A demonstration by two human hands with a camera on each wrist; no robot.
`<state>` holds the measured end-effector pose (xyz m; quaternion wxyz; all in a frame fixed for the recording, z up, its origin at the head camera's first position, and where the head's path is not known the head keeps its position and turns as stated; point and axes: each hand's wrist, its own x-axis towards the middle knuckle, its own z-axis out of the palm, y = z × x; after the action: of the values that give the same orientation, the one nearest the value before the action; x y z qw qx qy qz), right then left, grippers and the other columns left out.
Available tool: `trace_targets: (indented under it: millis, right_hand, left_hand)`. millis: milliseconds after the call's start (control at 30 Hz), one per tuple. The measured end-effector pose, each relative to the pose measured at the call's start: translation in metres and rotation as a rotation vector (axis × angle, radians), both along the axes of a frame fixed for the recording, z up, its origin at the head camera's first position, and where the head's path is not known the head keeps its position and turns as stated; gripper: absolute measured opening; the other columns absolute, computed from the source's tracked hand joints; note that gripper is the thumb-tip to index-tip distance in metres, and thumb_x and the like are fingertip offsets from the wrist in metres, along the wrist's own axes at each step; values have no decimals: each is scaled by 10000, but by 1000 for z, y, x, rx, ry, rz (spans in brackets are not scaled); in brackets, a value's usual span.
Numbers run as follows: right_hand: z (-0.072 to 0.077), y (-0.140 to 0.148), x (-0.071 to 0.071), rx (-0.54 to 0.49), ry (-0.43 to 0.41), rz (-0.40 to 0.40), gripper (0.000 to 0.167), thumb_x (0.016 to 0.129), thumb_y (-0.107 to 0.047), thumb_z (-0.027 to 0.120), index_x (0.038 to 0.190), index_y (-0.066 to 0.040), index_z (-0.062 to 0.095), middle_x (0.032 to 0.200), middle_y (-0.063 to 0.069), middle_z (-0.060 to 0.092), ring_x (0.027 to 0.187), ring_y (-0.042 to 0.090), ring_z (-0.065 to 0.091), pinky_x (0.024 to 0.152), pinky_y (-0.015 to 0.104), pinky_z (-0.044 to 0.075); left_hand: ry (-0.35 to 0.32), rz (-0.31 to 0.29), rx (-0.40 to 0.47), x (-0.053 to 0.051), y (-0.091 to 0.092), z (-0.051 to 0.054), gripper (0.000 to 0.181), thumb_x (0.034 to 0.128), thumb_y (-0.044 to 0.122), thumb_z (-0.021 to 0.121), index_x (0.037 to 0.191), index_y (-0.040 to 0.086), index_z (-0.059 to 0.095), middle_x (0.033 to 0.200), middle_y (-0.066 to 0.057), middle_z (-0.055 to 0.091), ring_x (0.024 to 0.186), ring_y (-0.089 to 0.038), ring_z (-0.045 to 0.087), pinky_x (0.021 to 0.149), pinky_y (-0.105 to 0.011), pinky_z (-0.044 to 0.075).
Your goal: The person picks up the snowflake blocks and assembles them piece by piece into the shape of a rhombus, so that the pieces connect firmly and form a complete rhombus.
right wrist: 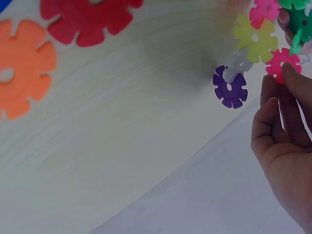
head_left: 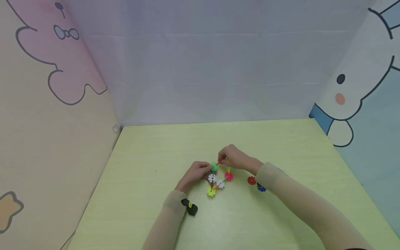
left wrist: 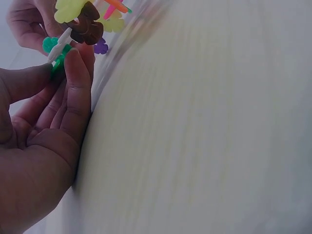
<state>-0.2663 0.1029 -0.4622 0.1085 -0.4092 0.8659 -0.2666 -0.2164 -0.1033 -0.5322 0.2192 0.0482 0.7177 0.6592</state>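
My left hand [head_left: 195, 174] pinches a green notched disc [left wrist: 57, 68] between thumb and fingertips. Opposite it, my right hand [head_left: 236, 158] pinches a pink notched disc [right wrist: 276, 69], which appears edge-on in the head view, against the green one. A chain of interlocked notched discs hangs about the hands: white [head_left: 212, 178], another white [head_left: 220, 183], yellow [head_left: 211, 191] and pink-red [head_left: 228, 176]. In the left wrist view a brown disc [left wrist: 88, 28] stands close to the left fingertips. A purple disc [right wrist: 230, 93] joins a pale disc [right wrist: 238, 65] beyond the right fingers.
Loose on the pale yellow table [head_left: 140, 149] lie a red disc [head_left: 251, 180] and a blue disc [head_left: 261, 188], partly behind the right forearm. An orange disc [right wrist: 22, 68] shows in the right wrist view. A black device [head_left: 190, 207] sits on the left wrist. Printed walls border the table.
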Motion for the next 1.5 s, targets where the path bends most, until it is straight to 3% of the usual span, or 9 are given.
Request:
trace_targets:
  millis: [567, 733, 1000, 1200, 1500]
  right_hand:
    - [-9, -5, -3, 6, 114, 39, 122, 848, 22, 678, 810, -79, 735, 791, -42, 676, 729, 89, 615, 678, 233, 497]
    - [-9, -4, -2, -4, 132, 64, 125, 842, 28, 679, 817, -80, 738, 800, -36, 682, 741, 99, 622, 690, 246, 500]
    - [-8, -1, -1, -31, 121, 85, 115, 848, 26, 688, 858, -68, 754, 829, -34, 696, 771, 102, 636, 708, 253, 502]
    - [-8, -2, -1, -37, 110, 81, 96, 864, -4, 687, 881, -70, 756, 848, -11, 702, 785, 99, 637, 714, 258, 505]
    - [-5, -5, 5, -53, 60, 31, 103, 861, 1, 690, 938, -42, 743, 911, 23, 703, 834, 148, 643, 740, 310, 516]
  left_hand:
    - [44, 6, 51, 0, -1, -3, 236, 979, 130, 552, 961, -52, 701, 891, -140, 692, 734, -169, 648, 642, -296, 528]
    - [21, 15, 32, 1, 2, -3, 227, 969, 136, 572, 926, -49, 696, 861, -124, 683, 714, -173, 647, 648, -312, 533]
    - [-28, 18, -35, 1, 6, 2, 275, 961, 230, 594, 932, -24, 695, 833, -143, 689, 668, -219, 662, 625, -359, 545]
    - [-64, 17, -39, 0, 6, 2, 354, 962, 321, 585, 971, -19, 685, 832, -158, 690, 681, -247, 674, 627, -375, 549]
    - [-72, 10, -28, -1, 6, 2, 329, 999, 251, 525, 1102, -34, 653, 851, -165, 685, 686, -257, 676, 623, -379, 549]
